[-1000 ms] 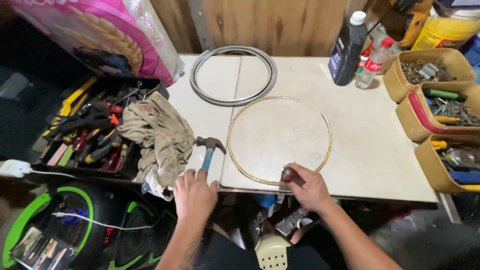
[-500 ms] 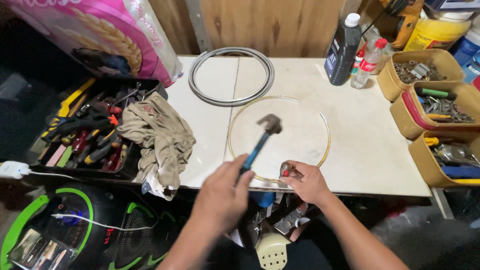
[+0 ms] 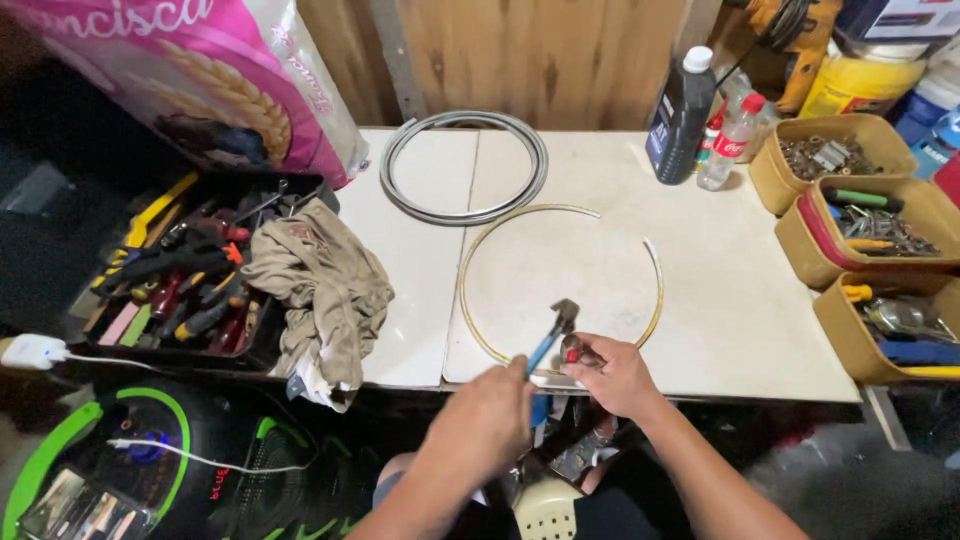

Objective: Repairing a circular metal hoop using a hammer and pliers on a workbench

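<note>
Bare table [image 3: 740, 290] lies open right of the gold ring [image 3: 480, 260]; bottles [image 3: 700, 120], boxes [image 3: 850, 235] and a rag [image 3: 320, 285] crowd the edges.

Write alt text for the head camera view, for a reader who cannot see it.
The left hand holds a blue-handled hammer over the near edge of a thin gold ring, which the right hand steadies on a white table. A grey ring lies behind.

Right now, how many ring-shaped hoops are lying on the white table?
2. A grey hoop lies at the table's far side near the wooden wall. A thin gold hoop lies nearer the person, its front edge under the hammer and both hands. None seem hidden.
</note>
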